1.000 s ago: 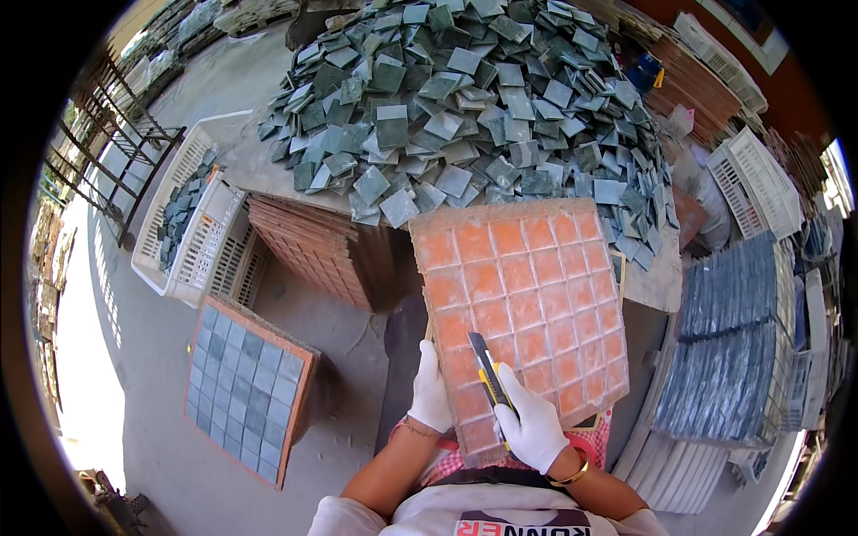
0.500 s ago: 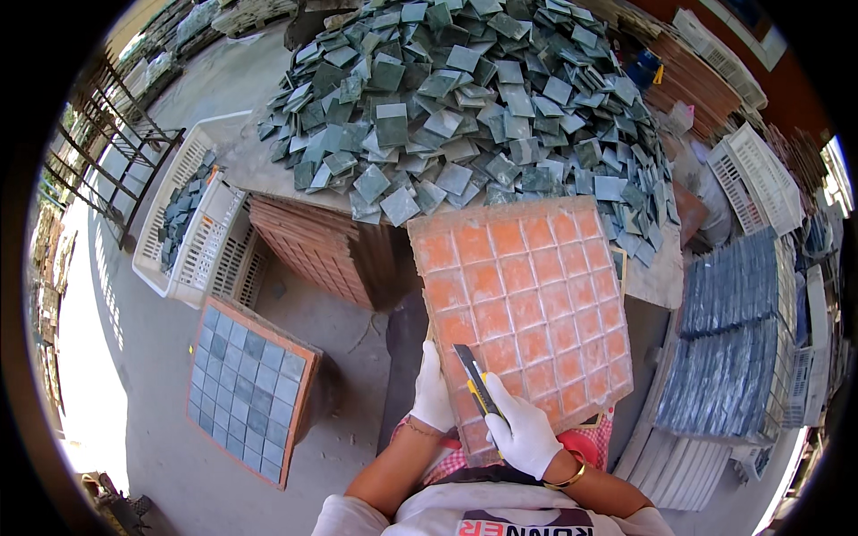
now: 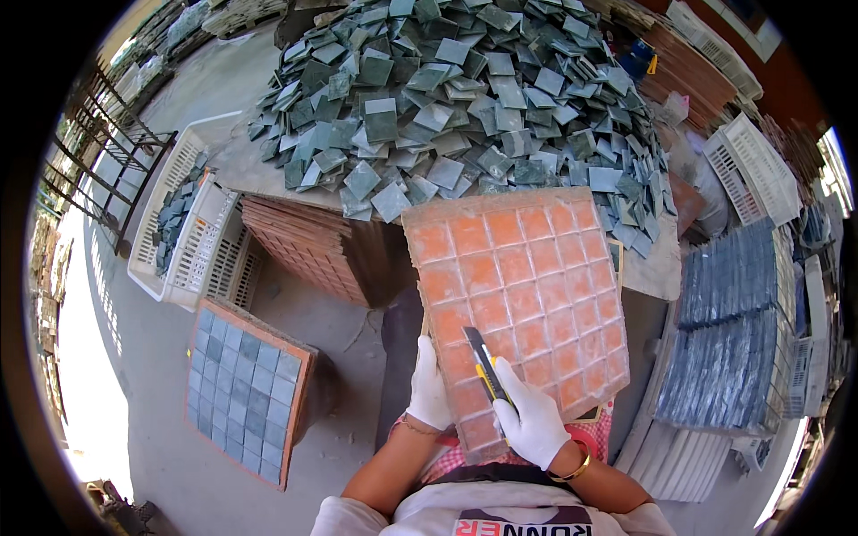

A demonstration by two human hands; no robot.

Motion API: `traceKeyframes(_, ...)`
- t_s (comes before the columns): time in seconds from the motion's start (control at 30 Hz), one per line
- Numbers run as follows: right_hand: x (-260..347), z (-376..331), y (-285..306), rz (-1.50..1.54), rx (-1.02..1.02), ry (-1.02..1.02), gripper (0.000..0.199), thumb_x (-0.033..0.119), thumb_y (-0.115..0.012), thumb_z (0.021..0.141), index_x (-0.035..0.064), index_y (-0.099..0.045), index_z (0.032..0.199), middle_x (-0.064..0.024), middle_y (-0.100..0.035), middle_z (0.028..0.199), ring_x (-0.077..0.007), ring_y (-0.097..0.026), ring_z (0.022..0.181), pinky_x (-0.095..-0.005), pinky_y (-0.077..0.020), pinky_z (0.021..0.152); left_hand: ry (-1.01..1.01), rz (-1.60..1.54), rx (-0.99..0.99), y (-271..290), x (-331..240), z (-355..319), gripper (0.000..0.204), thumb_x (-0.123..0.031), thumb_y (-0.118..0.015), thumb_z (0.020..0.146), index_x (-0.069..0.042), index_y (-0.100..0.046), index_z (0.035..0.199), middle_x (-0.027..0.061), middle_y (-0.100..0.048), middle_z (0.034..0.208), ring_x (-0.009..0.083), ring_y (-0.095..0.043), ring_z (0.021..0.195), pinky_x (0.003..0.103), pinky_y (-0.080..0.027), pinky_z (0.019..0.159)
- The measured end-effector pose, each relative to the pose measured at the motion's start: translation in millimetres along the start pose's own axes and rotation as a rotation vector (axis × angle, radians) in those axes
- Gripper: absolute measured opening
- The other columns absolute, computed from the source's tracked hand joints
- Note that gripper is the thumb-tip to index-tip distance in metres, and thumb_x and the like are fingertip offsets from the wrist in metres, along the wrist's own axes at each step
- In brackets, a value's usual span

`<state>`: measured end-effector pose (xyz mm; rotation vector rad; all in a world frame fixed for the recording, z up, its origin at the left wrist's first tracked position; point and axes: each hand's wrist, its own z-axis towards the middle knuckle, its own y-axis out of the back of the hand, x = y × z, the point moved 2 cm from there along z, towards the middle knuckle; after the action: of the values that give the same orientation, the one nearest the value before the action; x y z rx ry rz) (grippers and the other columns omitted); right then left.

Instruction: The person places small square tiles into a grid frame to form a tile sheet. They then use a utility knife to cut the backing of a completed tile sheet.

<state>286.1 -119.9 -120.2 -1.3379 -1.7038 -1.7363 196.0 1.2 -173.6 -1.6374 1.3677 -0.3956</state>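
Observation:
Both my hands wear white gloves. In my right hand (image 3: pixel 534 420) is a utility knife (image 3: pixel 487 368), yellow and black, its dark blade end pointing up and away over an orange gridded tile-setting board (image 3: pixel 527 286). The board's square recesses hold no tiles and are split by pale raised ridges. It stands tilted before me, its lower edge at my lap. My left hand (image 3: pixel 431 389) grips the board's left edge, with the fingers partly hidden behind it. Beyond the board's far edge lies a large heap of loose green-grey stone tiles (image 3: pixel 447 116) on a worktop (image 3: pixel 648 268).
At left, a board filled with square tiles (image 3: pixel 239 389) sits on a stack. Behind it are stacked orange boards (image 3: pixel 304 255) and a white plastic crate (image 3: pixel 147 272) with tile pieces. Stacked blue-grey tile sheets (image 3: pixel 724 330) and another white crate (image 3: pixel 751 170) stand at right.
My right hand and the knife have shifted slightly right and down over the board. My left hand keeps its hold on the edge. The view has shifted a little.

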Motion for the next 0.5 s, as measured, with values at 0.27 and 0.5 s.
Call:
traceKeyframes(0.27, 8.0, -6.9, -15.2, -0.049, 0.05, 0.054, 0.062, 0.007, -0.052, 0.088, 0.008, -0.029, 0.145, -0.0162, -0.06, 0.081, -0.0306, -0.062, 0.068, -0.0414, -0.0491, 0.065, -0.016, 0.057, -0.163, 4.9, -0.3, 1.8, 0.057, -0.055, -0.03, 0.099, -0.012, -0.046, 0.133, 0.0066, -0.058, 0.122, 0.0226, -0.057, 0.108, 0.039, -0.047, 0.092)
traceKeyframes(0.5, -5.4, -5.5, 1.1, -0.01, -0.054, -0.034, 0.062, 0.011, -0.053, 0.089, 0.0124, -0.029, 0.146, -0.0192, -0.059, 0.084, -0.0387, -0.06, 0.075, -0.0456, -0.0479, 0.064, -0.007, -0.063, 0.076, 6.9, 2.4, 5.1, 0.063, -0.058, -0.032, 0.097, -0.01, -0.043, 0.137, 0.0099, -0.054, 0.131, 0.0268, -0.053, 0.117, 0.042, -0.041, 0.101)
